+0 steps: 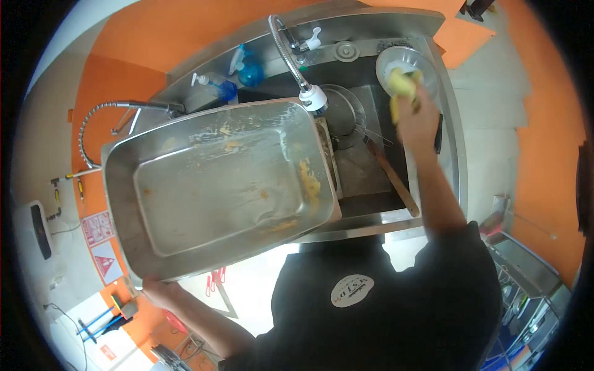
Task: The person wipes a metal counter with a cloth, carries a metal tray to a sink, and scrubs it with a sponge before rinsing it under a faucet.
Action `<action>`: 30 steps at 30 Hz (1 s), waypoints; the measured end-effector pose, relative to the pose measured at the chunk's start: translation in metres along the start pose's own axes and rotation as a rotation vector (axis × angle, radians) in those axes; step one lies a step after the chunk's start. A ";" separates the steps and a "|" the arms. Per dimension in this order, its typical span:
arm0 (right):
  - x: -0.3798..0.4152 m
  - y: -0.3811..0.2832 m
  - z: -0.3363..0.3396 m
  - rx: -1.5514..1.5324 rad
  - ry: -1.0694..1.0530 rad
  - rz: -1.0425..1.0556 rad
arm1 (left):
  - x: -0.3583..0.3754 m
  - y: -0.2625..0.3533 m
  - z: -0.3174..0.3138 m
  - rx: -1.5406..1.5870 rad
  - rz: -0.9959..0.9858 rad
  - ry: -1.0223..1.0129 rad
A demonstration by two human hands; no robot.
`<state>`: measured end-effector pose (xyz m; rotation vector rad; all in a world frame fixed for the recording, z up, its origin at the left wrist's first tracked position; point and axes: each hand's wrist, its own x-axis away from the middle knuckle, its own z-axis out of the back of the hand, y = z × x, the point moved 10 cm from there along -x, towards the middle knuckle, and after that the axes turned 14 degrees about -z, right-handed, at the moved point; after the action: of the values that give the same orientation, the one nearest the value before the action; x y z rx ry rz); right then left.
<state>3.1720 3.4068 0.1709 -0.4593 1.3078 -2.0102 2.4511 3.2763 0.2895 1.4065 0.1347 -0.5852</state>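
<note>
Steel sink (365, 179) | pan (210, 191): long axis crosswise, right end farther | left grip (159, 293): clasping corner | right grip (416, 117): clutching sponge (401, 83)

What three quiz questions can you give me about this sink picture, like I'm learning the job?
1. Which of the person's hands holds the yellow sponge?
2. True or false: the inside of the large rectangular steel pan is spotless.
3. What colour does the spray bottle look?
A) red
B) blue
C) orange

Key:
1. The right hand.
2. False; yellowish-brown residue sticks to it.
3. B
</note>
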 end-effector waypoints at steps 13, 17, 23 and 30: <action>-0.231 0.308 -0.134 0.807 -0.181 0.228 | 0.051 -0.136 -0.001 -0.269 -0.068 -0.449; -0.118 0.141 -0.086 -0.346 -0.784 -0.588 | 0.026 -0.227 0.005 -0.387 -0.065 -0.590; 0.001 -0.047 -0.055 -0.272 -0.765 -0.334 | 0.044 -0.274 -0.018 -0.043 0.270 -0.527; 0.139 -0.203 -0.165 -0.020 -0.786 -0.027 | 0.070 -0.256 -0.027 0.142 0.685 -0.370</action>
<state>2.9004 3.4695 0.2725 -1.1359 0.8199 -1.5645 2.3992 3.2680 0.0278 1.3473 -0.6730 -0.2711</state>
